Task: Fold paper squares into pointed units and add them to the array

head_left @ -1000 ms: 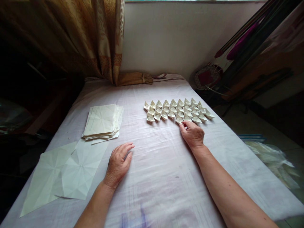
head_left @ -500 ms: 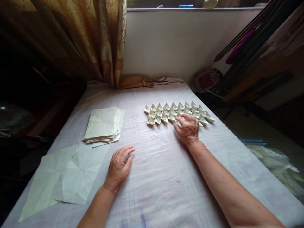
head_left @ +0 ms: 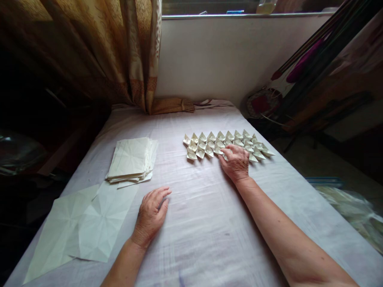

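My right hand [head_left: 237, 161] lies on the near edge of a cluster of several small folded white paper boats [head_left: 209, 144], fingers stretched over them, holding none. My left hand [head_left: 151, 215] rests flat on the white cloth of the table [head_left: 203, 223], fingers slightly spread and empty. A stack of creased white paper sheets [head_left: 131, 158] lies ahead of the left hand. Two loose creased sheets [head_left: 80, 223] lie flat to its left.
A patterned curtain [head_left: 131, 52] hangs at the back left with its tie [head_left: 172, 105] on the table's far edge. Dark poles and a red bag [head_left: 263, 101] stand at the right. Plastic wrapping [head_left: 353, 207] lies on the floor by the table's right edge.
My right hand has slid forward from just before the boats onto their near rows. The left hand has stayed put. The view has tipped up slightly.
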Motion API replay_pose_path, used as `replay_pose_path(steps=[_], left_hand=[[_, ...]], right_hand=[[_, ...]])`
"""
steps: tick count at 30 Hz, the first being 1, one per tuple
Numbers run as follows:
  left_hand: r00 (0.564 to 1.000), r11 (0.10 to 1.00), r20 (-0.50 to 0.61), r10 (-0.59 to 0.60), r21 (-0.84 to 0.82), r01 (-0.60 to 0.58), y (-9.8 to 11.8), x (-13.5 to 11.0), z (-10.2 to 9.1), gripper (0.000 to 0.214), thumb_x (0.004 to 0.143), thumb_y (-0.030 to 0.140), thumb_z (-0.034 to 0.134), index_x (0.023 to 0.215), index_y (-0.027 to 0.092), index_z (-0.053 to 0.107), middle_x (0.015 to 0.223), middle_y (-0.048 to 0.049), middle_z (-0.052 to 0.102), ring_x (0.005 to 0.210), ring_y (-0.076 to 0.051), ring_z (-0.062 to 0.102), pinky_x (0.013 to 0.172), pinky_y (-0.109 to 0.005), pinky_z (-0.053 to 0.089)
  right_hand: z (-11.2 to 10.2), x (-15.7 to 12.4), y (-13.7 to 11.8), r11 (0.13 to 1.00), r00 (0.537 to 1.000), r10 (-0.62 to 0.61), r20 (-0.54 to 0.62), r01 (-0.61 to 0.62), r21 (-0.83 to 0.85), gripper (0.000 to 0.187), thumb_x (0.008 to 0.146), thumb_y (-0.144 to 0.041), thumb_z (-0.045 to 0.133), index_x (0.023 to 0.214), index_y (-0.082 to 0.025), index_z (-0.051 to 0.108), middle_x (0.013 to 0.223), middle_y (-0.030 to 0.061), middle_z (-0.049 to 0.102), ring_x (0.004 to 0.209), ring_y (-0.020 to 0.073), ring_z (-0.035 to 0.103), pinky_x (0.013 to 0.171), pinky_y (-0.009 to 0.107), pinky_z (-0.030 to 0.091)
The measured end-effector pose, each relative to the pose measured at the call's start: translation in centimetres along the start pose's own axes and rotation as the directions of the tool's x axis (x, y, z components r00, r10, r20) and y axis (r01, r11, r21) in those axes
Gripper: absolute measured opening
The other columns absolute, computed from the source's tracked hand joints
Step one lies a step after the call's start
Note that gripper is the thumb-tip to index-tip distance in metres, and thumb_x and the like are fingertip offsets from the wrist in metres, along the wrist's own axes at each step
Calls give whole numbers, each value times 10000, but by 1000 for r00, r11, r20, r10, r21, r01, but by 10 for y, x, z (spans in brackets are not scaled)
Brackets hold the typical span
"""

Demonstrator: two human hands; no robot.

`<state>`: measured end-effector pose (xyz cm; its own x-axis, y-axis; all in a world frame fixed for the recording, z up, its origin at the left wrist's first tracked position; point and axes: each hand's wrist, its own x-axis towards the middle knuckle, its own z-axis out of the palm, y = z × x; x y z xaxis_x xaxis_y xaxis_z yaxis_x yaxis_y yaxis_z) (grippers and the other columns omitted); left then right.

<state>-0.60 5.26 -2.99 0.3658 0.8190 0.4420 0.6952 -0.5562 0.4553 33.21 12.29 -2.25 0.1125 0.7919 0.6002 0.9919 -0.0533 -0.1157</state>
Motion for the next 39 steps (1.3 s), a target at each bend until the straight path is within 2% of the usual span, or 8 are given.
replay_pose_path(steps=[3, 10, 15, 22, 29, 32, 37, 39], left_hand=[[1000, 1000, -7, 5, 3, -5, -1, -1, 1, 216, 907, 219, 506, 1076, 243, 638, 1099, -51, 715, 1012, -216, 659, 896, -393, 512], [1000, 1000, 2, 13, 2, -13, 0, 1, 1, 213, 911, 221, 502, 1073, 251, 636, 1094, -46, 714, 1013, -219, 655, 903, -400, 503], [1000, 1000, 20, 2, 2, -2, -1, 0, 1, 212, 912, 232, 505, 1073, 249, 642, 1105, -50, 711, 1026, -222, 650, 904, -401, 501], [1000, 1000, 14, 5, 2, -5, 0, 1, 0, 216, 915, 229, 496, 1074, 251, 640, 1095, -50, 713, 1017, -217, 651, 903, -396, 501], [1000, 1000, 15, 13, 4, -13, 0, 1, 0, 214, 911, 217, 504, 1078, 248, 633, 1100, -46, 709, 1020, -220, 649, 901, -403, 503], [1000, 1000, 11, 22, 9, -22, -1, 1, 0, 214, 909, 213, 513, 1086, 247, 628, 1101, -44, 708, 1022, -222, 647, 895, -405, 504], [1000, 1000, 9, 20, 9, -20, -2, 0, 1, 216, 907, 215, 512, 1081, 252, 635, 1100, -43, 709, 1020, -218, 649, 899, -396, 504], [1000, 1000, 13, 19, 10, -19, -1, 0, 1, 215, 909, 218, 509, 1080, 251, 635, 1101, -44, 709, 1021, -217, 649, 903, -395, 501]], right_hand=[[-5, -9, 2, 999, 998, 50, -30, -50, -1, 263, 828, -306, 597, 1061, -192, 645, 1089, 113, 631, 1000, 282, 505, 843, 372, 317], [-19, -39, 13, 985, 986, 169, -4, -169, -37, 215, 826, -345, 584, 952, -171, 586, 890, 91, 655, 839, 260, 550, 739, 333, 336], [-15, -38, 13, 979, 978, 203, 50, -203, -10, 144, 819, -307, 565, 897, -186, 572, 789, 54, 654, 748, 226, 562, 688, 310, 319], [-15, -35, 11, 974, 973, 221, 65, -224, 40, 124, 803, -296, 552, 872, -194, 563, 781, 48, 655, 711, 209, 560, 685, 304, 331], [-24, -46, 25, 925, 925, 376, 60, -378, 33, 113, 760, -279, 531, 825, -198, 576, 717, 43, 629, 657, 205, 552, 640, 300, 352], [-24, -48, 27, 934, 933, 350, 86, -355, 49, 142, 769, -320, 543, 823, -199, 594, 738, 41, 647, 654, 196, 564, 639, 297, 359], [-18, -44, 22, 962, 964, 255, 71, -261, 85, 269, 794, -288, 531, 1021, -195, 640, 821, 47, 692, 703, 196, 591, 672, 294, 389], [-16, -41, 20, 969, 972, 224, 71, -230, 85, 276, 805, -278, 524, 1029, -191, 661, 825, 58, 703, 712, 200, 597, 676, 294, 394]])
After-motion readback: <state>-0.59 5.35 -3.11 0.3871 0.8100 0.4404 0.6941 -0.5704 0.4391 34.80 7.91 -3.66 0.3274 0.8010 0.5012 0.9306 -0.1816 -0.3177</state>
